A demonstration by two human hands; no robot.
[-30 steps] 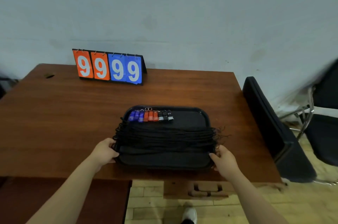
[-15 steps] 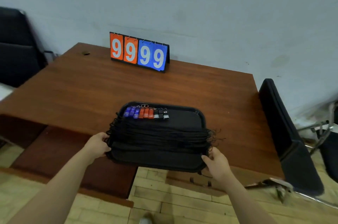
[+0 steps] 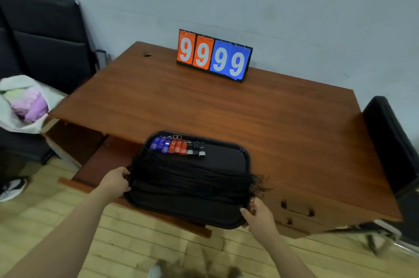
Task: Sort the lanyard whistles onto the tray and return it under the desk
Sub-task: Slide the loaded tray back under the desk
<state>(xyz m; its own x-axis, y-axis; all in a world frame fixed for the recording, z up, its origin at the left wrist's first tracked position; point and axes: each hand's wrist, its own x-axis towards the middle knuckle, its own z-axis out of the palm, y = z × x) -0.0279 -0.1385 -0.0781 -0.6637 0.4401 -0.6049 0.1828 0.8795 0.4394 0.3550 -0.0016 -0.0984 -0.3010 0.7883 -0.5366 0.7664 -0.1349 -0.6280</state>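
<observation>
Two hands are holding one black tray [image 3: 246,155] by its short ends at the front edge of the desk [image 3: 204,105]. The left hand [image 3: 116,181] is gripping the left end, its fingers curling around the rim beside the cords. The right hand [image 3: 258,214] is clamping the near right corner, with the thumb lying on top and the fingers tucking under the rim. The tray's far half is overlapping the desktop in this view, while its near half is projecting over a lower wooden shelf [image 3: 99,164] and the plank floor [image 3: 136,243]. Whether the tray is touching the desktop cannot be told.

Whistles [image 3: 178,147] are lying in a tight row along the tray's far left rim: blue ones at the left, orange-red ones in the middle, black-and-grey ones at the right. Black lanyard cords [image 3: 192,178] are stretching in a thick band across the middle of the tray, with loose ends spilling over the right rim.

A flip scoreboard [image 3: 214,55] is standing at the back of the desk against the wall, showing 9 9 in orange and 9 9 in blue. One black chair [image 3: 45,35] is sitting left of the desk, with a pale bag [image 3: 22,100] of cloth lying on its seat. A second black chair [image 3: 390,141] is standing at the desk's right side.
</observation>
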